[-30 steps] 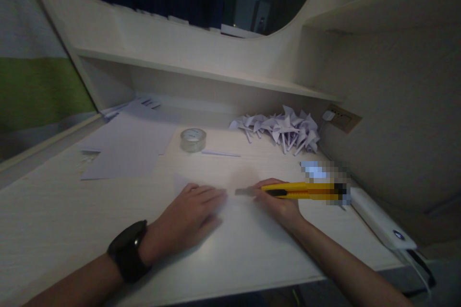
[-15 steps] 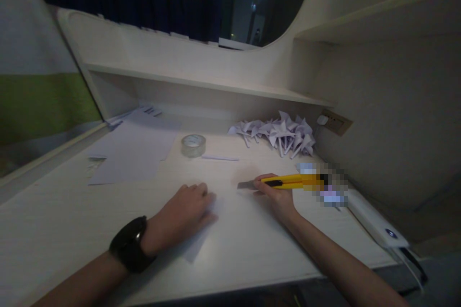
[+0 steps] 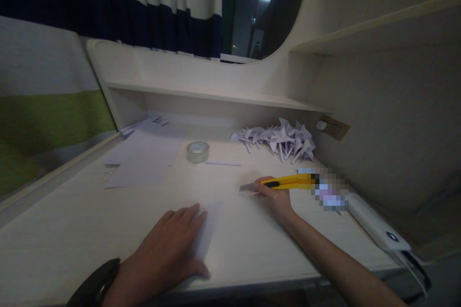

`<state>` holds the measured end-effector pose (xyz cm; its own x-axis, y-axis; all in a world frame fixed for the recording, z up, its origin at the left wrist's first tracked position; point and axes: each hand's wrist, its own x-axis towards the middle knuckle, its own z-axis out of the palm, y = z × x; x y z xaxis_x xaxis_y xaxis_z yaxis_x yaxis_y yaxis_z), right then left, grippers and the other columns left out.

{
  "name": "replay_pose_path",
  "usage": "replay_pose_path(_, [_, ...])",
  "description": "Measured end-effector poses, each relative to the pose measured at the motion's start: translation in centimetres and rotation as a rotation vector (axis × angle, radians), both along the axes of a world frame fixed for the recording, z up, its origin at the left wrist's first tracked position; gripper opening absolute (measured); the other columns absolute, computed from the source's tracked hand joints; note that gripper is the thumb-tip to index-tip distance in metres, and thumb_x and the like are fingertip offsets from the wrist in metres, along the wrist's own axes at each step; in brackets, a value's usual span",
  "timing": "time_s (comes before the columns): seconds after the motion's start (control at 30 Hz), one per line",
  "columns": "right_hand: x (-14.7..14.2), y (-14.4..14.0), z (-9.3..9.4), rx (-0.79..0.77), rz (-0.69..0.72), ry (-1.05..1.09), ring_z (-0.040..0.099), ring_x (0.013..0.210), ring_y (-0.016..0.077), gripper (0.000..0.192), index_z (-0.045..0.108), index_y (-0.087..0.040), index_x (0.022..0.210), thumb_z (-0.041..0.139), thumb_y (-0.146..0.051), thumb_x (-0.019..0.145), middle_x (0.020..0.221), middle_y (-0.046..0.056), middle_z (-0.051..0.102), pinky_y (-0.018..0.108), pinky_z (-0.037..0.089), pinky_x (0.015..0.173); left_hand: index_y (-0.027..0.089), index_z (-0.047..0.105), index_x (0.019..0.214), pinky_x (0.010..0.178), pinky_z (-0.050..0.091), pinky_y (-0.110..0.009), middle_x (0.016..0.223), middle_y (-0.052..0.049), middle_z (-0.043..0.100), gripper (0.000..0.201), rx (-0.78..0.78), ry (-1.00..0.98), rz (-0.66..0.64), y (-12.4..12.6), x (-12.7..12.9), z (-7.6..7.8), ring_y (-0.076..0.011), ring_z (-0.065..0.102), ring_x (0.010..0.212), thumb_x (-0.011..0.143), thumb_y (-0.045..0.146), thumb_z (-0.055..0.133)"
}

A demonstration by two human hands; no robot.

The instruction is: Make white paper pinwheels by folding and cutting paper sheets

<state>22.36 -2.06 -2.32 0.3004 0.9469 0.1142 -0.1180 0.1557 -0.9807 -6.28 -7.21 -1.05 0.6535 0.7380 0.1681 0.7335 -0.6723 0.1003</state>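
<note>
My left hand (image 3: 171, 244) lies on a white piece of paper (image 3: 209, 232) near the front of the desk. Its thumb is spread away from the fingers, and it covers part of the paper. To the right, my right hand (image 3: 275, 199) is closed around a yellow box cutter (image 3: 284, 182). The cutter's blade is out and points left, close to the desktop and apart from the paper. Beyond the hands stand a roll of clear tape (image 3: 198, 152) and a thin white paper stick (image 3: 223, 164).
Large white sheets (image 3: 144, 153) lie at the back left. Several folded paper pinwheels (image 3: 283, 139) are heaped at the back right under a shelf (image 3: 216, 93). A white power strip (image 3: 378, 228) with cables runs along the right edge, near a wall socket (image 3: 334, 128).
My left hand has moved toward the desk's front edge and spread its thumb over the paper. My right hand still holds the box cutter, almost unmoved. The view has tilted up slightly.
</note>
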Motion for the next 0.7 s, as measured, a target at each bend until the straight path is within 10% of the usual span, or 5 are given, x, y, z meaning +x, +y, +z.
replay_pose_path(0.4, [0.4, 0.3, -0.8, 0.015, -0.033, -0.013, 0.066, 0.059, 0.0202, 0.024, 0.069, -0.018, 0.067, 0.083, -0.031, 0.054, 0.062, 0.000, 0.067, 0.027, 0.054, 0.050, 0.018, 0.062, 0.118, 0.086, 0.052, -0.045, 0.120, -0.014, 0.065, 0.034, 0.445, 0.087, -0.147, -3.0, -0.2, -2.1, -0.0321, 0.063, 0.105, 0.092, 0.027, 0.042])
replay_pose_path(0.7, [0.4, 0.5, -0.9, 0.003, 0.000, 0.020, 0.066, 0.058, 0.0198, 0.027, 0.069, -0.017, 0.068, 0.085, -0.032, 0.053, 0.062, 0.001, 0.067, 0.027, 0.054, 0.050, 0.013, 0.056, 0.126, 0.089, 0.053, -0.049, 0.127, -0.019, 0.060, 0.043, 0.263, 0.124, -0.171, -2.8, -0.2, -1.2, -0.0339, 0.061, 0.110, 0.086, 0.013, 0.040])
